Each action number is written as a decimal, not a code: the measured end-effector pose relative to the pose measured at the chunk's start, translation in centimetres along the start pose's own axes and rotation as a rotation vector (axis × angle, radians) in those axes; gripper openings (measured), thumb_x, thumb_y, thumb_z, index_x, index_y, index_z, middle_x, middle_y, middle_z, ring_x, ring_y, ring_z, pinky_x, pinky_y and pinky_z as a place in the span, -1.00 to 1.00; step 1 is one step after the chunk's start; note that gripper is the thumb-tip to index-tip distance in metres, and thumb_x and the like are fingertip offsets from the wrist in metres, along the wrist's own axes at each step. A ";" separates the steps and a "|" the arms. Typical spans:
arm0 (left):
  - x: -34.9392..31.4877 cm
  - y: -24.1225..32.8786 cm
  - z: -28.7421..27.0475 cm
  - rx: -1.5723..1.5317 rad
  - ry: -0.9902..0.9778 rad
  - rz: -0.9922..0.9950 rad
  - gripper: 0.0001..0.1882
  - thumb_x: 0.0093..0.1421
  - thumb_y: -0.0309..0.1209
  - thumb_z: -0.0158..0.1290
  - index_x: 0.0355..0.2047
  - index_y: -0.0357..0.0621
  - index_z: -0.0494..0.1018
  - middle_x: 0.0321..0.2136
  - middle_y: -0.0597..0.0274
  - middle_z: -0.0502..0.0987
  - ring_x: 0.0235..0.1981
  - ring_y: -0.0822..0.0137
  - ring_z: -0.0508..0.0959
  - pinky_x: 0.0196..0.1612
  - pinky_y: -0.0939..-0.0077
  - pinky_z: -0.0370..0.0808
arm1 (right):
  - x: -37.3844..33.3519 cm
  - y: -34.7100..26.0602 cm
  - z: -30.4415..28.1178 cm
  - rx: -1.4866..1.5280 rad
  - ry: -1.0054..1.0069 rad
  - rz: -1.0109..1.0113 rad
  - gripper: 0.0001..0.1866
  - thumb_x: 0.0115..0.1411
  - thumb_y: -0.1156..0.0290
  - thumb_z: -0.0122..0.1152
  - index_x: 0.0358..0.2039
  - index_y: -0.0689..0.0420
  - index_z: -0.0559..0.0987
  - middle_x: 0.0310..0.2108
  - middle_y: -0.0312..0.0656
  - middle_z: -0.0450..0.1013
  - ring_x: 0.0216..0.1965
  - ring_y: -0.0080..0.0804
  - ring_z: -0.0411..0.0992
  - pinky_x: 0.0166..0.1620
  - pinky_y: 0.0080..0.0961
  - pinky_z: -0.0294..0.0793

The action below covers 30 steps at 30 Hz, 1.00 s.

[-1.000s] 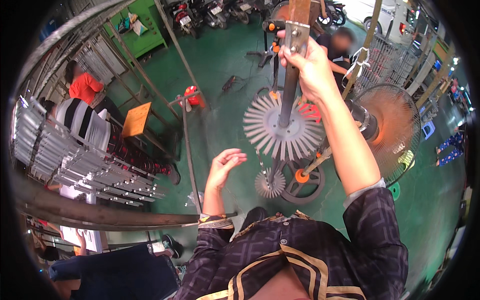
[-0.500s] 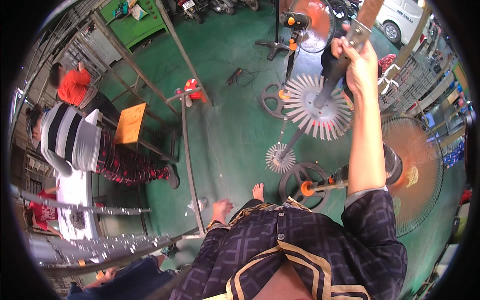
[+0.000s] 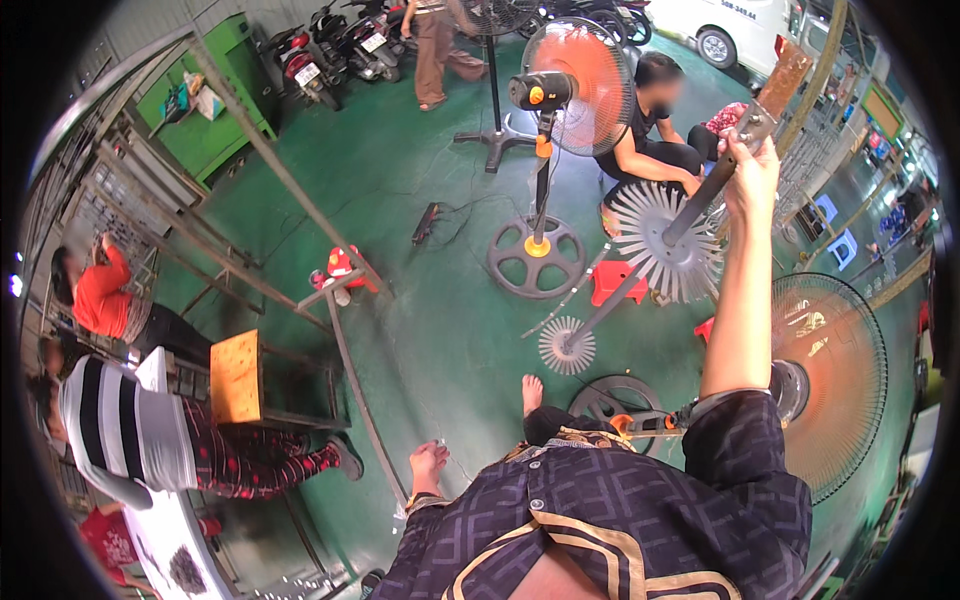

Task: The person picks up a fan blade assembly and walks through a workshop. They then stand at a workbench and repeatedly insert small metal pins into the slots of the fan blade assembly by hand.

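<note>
Long metal rod with two spoked wire discs, held high at the right of the frame.

Your right hand (image 3: 752, 180) is closed round the upper part of the rod (image 3: 690, 215), which slants down to the smaller disc (image 3: 566, 345) near the green floor (image 3: 440, 330); the larger disc (image 3: 668, 242) sits partway up. Judge it stiff, top-heavy and awkward to swing, the thin spokes easy to bend, so keep hold of the bare shaft. Your left hand (image 3: 428, 467), low centre, hangs loosely open and holds nothing. Just beside stand an orange fan (image 3: 575, 75) on its round base (image 3: 536, 258), a seated person (image 3: 648, 150) behind the discs, and a fan guard (image 3: 830, 380) at right, crowding the swing.
</note>
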<state>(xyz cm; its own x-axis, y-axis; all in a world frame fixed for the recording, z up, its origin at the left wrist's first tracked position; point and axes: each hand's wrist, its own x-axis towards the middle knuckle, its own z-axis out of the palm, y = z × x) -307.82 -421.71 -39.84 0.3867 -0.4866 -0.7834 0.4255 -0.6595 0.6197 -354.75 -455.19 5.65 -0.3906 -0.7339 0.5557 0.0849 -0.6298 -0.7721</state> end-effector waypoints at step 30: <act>37.8 19.3 7.8 0.166 -0.193 0.037 -0.84 0.09 -0.47 -0.09 -0.30 -0.23 0.35 -0.45 0.06 0.50 -0.59 0.23 0.52 -0.64 0.45 0.40 | 22.4 17.9 -6.4 -0.275 0.357 -0.109 -0.66 0.11 0.63 0.04 -0.06 0.25 0.38 -0.44 -0.24 0.40 -0.46 -0.56 0.33 -0.34 -0.68 0.35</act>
<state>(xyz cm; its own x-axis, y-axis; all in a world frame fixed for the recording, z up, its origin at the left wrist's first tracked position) -291.41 -457.26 -57.87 0.2298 -0.6017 -0.7650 0.2678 -0.7166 0.6440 -367.89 -481.28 2.35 -0.6789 -0.5034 0.5345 -0.2016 -0.5722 -0.7950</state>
